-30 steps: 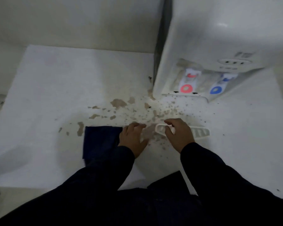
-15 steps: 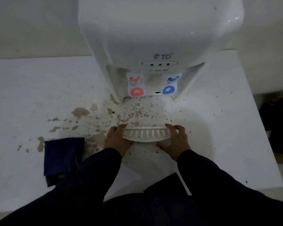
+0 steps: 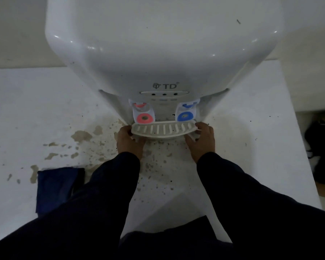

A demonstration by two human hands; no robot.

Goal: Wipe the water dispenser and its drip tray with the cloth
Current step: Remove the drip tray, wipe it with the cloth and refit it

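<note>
A white water dispenser (image 3: 163, 53) stands at the back of the table, with a red tap (image 3: 144, 117) and a blue tap (image 3: 185, 115) under its front. The white slotted drip tray (image 3: 163, 129) sits right below the taps, against the dispenser's base. My left hand (image 3: 129, 141) grips the tray's left end and my right hand (image 3: 202, 137) grips its right end. The dark blue cloth (image 3: 54, 186) lies flat on the table at the lower left, apart from both hands and partly hidden by my left sleeve.
The white table (image 3: 36, 113) carries brown stains and specks (image 3: 81, 136) in front of and left of the dispenser. Its right edge (image 3: 300, 147) drops off to a dark bag (image 3: 321, 151) on the floor. A wall runs behind.
Both hands have carried the drip tray forward from the middle of the table up to the dispenser's base under the taps. The cloth stayed where it lay.
</note>
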